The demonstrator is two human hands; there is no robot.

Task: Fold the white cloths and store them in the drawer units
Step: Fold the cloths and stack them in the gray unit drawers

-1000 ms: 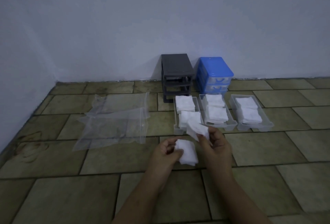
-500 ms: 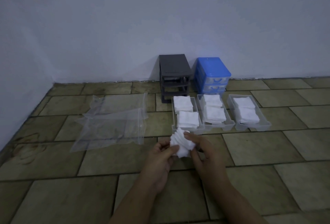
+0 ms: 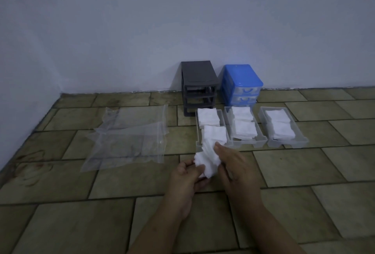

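Both hands, the left hand [image 3: 187, 174] and right hand [image 3: 233, 167], are pinching a small crumpled white cloth [image 3: 207, 162] just before the leftmost clear plastic drawer tray [image 3: 199, 145], where matching edges squarely seems wise.

text: none legible | labels: none | brands: none | numbers: none

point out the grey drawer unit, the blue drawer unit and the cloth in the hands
grey drawer unit [image 3: 197, 72]: head view, top panel
blue drawer unit [image 3: 242, 76]: head view, lid
cloth [image 3: 208, 160]: head view, bunched middle
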